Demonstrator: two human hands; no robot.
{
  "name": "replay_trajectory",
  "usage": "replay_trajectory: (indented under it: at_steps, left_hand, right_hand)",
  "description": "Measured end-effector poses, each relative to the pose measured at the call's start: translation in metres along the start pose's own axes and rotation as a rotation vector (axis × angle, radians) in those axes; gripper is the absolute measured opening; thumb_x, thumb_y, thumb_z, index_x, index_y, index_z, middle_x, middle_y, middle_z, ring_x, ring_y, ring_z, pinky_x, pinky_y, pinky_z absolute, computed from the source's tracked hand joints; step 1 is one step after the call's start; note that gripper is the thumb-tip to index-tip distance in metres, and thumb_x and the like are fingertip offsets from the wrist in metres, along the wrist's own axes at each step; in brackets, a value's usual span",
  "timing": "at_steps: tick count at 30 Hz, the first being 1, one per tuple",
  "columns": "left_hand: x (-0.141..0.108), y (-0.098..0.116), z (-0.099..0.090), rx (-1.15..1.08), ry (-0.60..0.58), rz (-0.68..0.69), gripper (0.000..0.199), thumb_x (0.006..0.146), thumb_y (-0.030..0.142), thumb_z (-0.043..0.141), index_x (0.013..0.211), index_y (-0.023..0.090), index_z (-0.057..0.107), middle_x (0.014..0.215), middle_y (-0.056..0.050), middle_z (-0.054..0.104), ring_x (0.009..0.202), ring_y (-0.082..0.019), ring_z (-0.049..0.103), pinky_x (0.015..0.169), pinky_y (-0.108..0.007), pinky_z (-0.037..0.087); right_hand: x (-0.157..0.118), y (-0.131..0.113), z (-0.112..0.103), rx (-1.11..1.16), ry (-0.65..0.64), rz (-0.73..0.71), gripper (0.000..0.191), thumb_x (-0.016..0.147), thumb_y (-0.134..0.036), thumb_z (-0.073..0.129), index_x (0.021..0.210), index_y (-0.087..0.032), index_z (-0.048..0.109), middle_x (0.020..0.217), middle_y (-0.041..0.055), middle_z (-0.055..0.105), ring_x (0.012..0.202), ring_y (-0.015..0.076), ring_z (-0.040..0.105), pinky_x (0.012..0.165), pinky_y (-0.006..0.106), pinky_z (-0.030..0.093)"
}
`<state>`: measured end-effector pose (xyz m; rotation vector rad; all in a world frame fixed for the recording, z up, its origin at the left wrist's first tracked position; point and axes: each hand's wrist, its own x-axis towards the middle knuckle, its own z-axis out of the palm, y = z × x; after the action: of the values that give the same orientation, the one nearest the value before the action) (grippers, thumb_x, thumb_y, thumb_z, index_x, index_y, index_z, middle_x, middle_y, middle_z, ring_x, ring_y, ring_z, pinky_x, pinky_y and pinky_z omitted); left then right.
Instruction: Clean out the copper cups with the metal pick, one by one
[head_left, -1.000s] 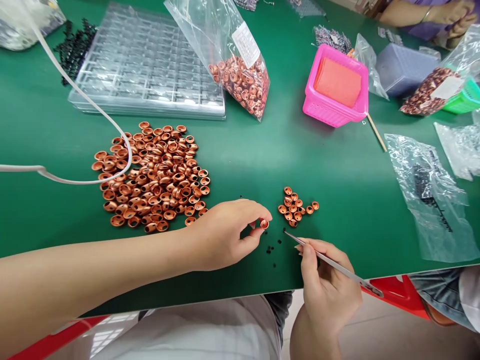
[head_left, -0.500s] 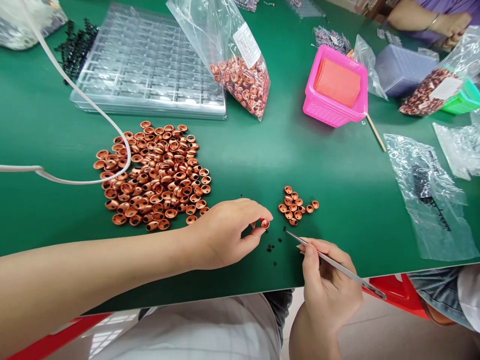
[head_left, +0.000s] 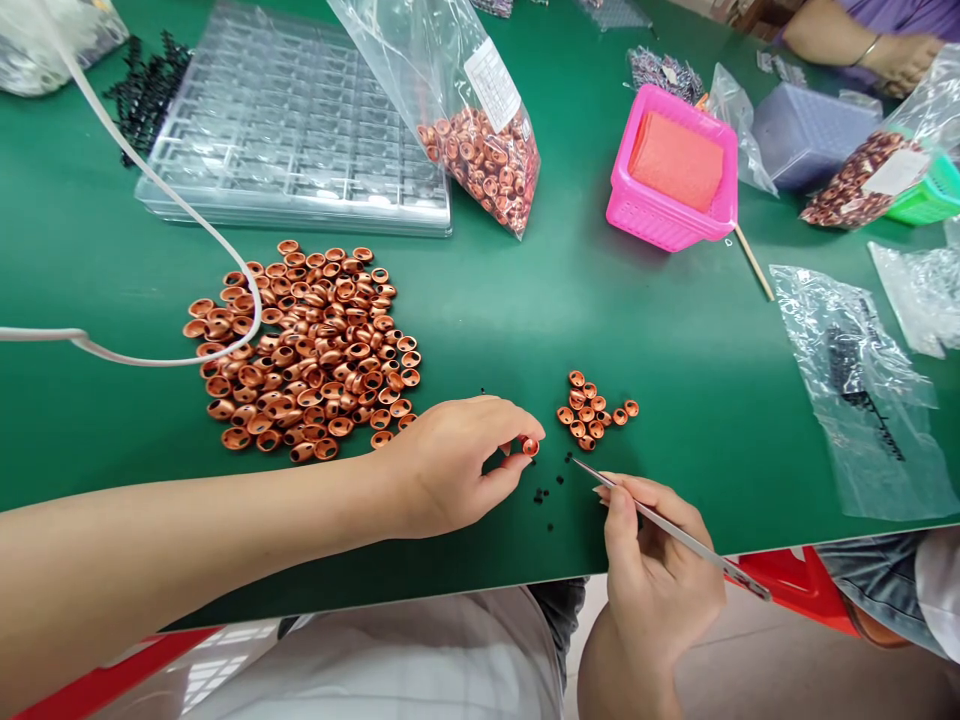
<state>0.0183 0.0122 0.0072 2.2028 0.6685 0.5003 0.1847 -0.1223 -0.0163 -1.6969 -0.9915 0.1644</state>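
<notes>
Between the thumb and forefinger of my left hand (head_left: 457, 465) is a small copper-coloured cup (head_left: 530, 447), its hollow side facing me. My right hand (head_left: 660, 560) is closed around metal tweezers (head_left: 675, 532), whose tips reach tiny black pieces (head_left: 568, 458) on the table. I cannot tell whether the tips grip one. More black bits (head_left: 540, 496) lie scattered between the hands. Just beyond the tweezers sits a small group of copper cups (head_left: 585, 415). A large heap of the same cups (head_left: 315, 350) spreads out past my left forearm.
Clear plastic trays (head_left: 300, 130) are stacked at the back left, with a bag of copper cups (head_left: 487, 165) against them. A white cord (head_left: 180, 205) hangs over the heap. A pink basket (head_left: 671, 225) stands at the back right; another person's hand (head_left: 904, 62) is beyond.
The camera view has shifted very slightly. Both hands, the held cup and the tweezers stay practically where they were.
</notes>
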Motion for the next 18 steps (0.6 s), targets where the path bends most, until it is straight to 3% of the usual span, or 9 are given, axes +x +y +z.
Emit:
replay_trajectory:
  at_steps: [18]
  left_hand:
    - [0.0001,-0.0016,-0.0005,0.002,-0.021,-0.005,0.015,0.087,0.015,0.051,0.099,0.017,0.061,0.088,-0.001,0.066,0.078,-0.014,0.059,0.071,-0.025,0.045]
  right_hand:
    - [0.0046,-0.0019,-0.0016,0.054,-0.108,-0.055,0.013,0.079,-0.011,0.067,0.089,-0.019,0.066,0.084,0.0021,0.071,0.073,0.0161,0.069,0.063,0.031,0.058]
